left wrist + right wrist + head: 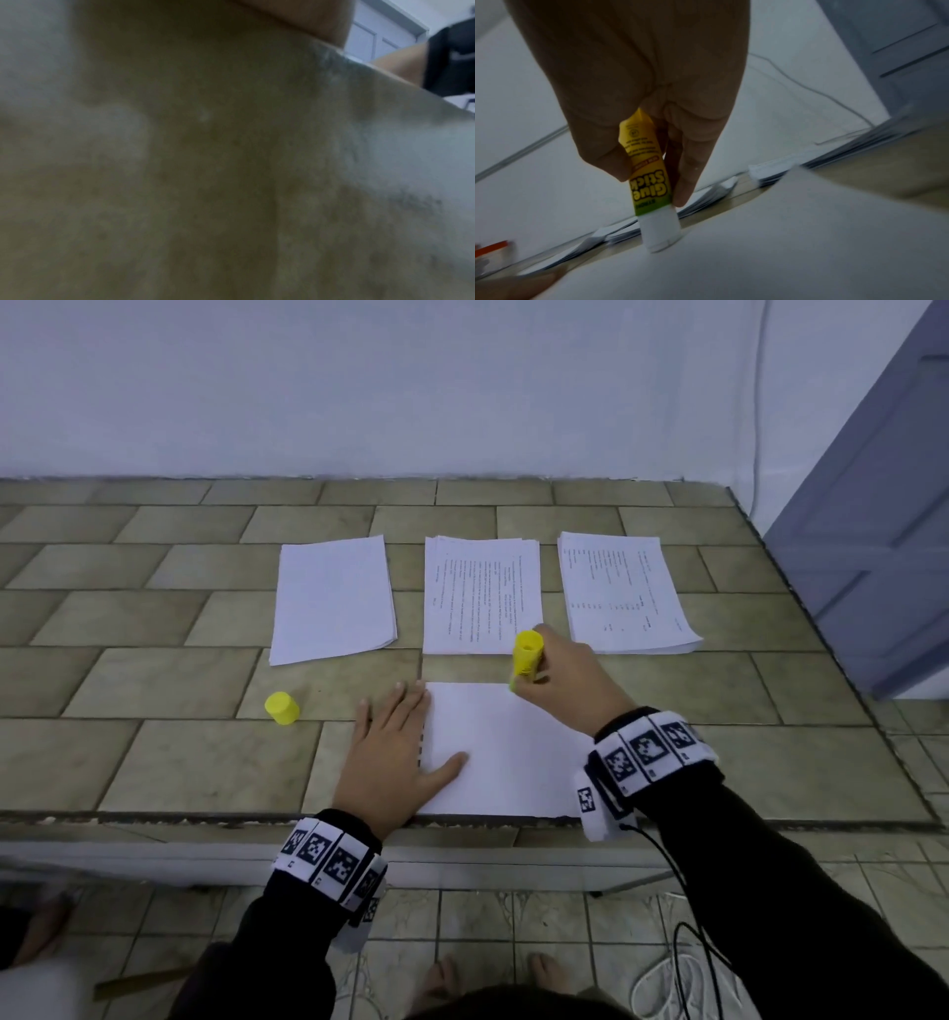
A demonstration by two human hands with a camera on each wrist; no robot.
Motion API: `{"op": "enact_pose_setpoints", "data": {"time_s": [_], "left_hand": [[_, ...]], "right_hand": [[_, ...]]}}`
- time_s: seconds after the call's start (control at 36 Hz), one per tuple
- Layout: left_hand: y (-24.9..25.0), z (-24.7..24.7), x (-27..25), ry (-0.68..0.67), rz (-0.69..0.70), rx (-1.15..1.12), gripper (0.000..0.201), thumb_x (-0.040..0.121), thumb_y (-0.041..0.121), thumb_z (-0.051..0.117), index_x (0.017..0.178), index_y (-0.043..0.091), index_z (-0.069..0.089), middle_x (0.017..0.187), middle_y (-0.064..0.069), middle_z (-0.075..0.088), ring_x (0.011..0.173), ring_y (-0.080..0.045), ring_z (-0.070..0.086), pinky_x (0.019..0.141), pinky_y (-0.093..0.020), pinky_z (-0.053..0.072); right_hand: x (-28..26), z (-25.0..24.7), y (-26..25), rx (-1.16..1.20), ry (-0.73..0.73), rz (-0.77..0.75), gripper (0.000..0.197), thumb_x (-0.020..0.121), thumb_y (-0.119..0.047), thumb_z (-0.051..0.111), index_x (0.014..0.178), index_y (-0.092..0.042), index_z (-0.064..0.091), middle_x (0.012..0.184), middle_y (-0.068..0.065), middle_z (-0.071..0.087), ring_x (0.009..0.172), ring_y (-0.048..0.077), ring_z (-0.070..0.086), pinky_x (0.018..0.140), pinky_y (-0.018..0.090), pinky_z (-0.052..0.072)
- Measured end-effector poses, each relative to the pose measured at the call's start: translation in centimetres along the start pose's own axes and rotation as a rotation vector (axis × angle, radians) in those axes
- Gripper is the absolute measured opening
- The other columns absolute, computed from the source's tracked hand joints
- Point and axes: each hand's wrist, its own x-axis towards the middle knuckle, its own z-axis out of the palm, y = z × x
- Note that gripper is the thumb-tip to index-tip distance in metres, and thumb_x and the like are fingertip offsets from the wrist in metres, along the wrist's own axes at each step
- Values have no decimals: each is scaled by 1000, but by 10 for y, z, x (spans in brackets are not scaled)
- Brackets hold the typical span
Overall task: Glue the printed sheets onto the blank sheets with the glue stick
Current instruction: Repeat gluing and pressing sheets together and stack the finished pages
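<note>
My right hand has its fingers curled round the glue stick, holding it tip down. The white tip touches the far edge of the blank sheet in front of me. I hold it low on the tube, I think, so I can push the glue down and steer it.

My left hand lies flat with straight fingers. Its thumb presses on the sheet's left edge, and the rest sits on the tiled table. I think that keeps the paper from sliding while I rub. The left wrist view is only a blur of table.

The yellow cap stands on the table to the left, well out of the way.

Farther back lie three piles: a blank pile on the left and two printed piles beside it. They sit near, so I can reach the next sheet. The gluing looks just begun.
</note>
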Motion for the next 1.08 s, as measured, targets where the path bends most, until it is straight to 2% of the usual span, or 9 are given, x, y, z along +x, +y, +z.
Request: {"op": "enact_pose_setpoints", "data": {"time_s": [0.19, 0.33, 0.47, 0.56, 0.67, 0.75, 0.86, 1.0, 1.08], "left_hand": [[0, -1, 1, -17, -3, 15, 102, 78, 80, 14, 156, 14, 18, 164, 5, 13, 151, -11, 2, 123, -44, -5], [0, 0, 0, 4, 2, 4, 100, 79, 79, 18, 155, 13, 22, 163, 4, 17, 152, -13, 5, 123, -44, -4], [2, -2, 0, -7, 3, -2, 110, 76, 88, 10, 156, 14, 20, 164, 4, 15, 152, -12, 4, 123, -43, -6], [1, -2, 0, -11, 9, -4, 119, 70, 93, 1, 156, 13, 19, 164, 3, 15, 151, -12, 3, 122, -42, -7], [0, 0, 0, 10, 21, -11, 115, 73, 92, 15, 155, 12, 23, 163, 1, 19, 151, -14, 8, 122, -42, -6], [-1, 1, 1, 8, 21, -15, 116, 73, 93, 14, 155, 12, 24, 163, 1, 19, 151, -14, 8, 122, -44, -4], [-4, 3, 3, 11, 48, -22, 114, 73, 94, 11, 156, 17, 23, 163, 2, 21, 152, -13, 5, 123, -46, -3], [-2, 2, 1, 77, 88, -100, 106, 78, 91, 16, 153, 19, 32, 158, 0, 34, 150, -19, 20, 122, -52, 2], [-4, 3, 2, 68, 84, -88, 105, 78, 91, 16, 153, 19, 31, 159, 1, 33, 150, -18, 17, 122, -51, 2]], "right_hand": [[-19, -27, 42, 48, 116, 72, 16, 90, -20, 60, 90, -8, 49, 82, 13, 65, 80, 29, 66, 75, 49, 55], [-24, -36, 54, 38, 182, 94, 16, 92, -15, 60, 97, -3, 51, 89, 10, 67, 86, 24, 65, 78, 41, 53], [-25, -31, 34, 111, 256, 81, 15, 89, -17, 63, 95, -10, 53, 91, 4, 67, 87, 17, 64, 75, 29, 47], [-25, -16, 10, 189, 180, -27, 14, 84, -14, 69, 88, -9, 56, 86, 4, 68, 85, 17, 65, 79, 33, 53], [-23, 11, -18, 204, 2, -133, 15, 84, -14, 70, 87, -11, 55, 88, 3, 64, 87, 15, 63, 78, 36, 55], [-19, 29, -31, 162, -81, -170, 18, 84, -18, 70, 86, -18, 53, 90, 1, 61, 87, 16, 61, 79, 40, 55], [-14, 47, -43, 96, -125, -196, 18, 83, -18, 69, 86, -13, 52, 91, 9, 60, 87, 24, 59, 78, 46, 52], [-11, 53, -51, 19, -155, -219, 24, 85, -20, 69, 89, -14, 47, 96, 13, 60, 90, 29, 57, 81, 46, 49], [-12, 52, -51, -5, -154, -220, 22, 85, -19, 68, 91, -12, 49, 97, 13, 60, 90, 29, 57, 80, 45, 49]]}}
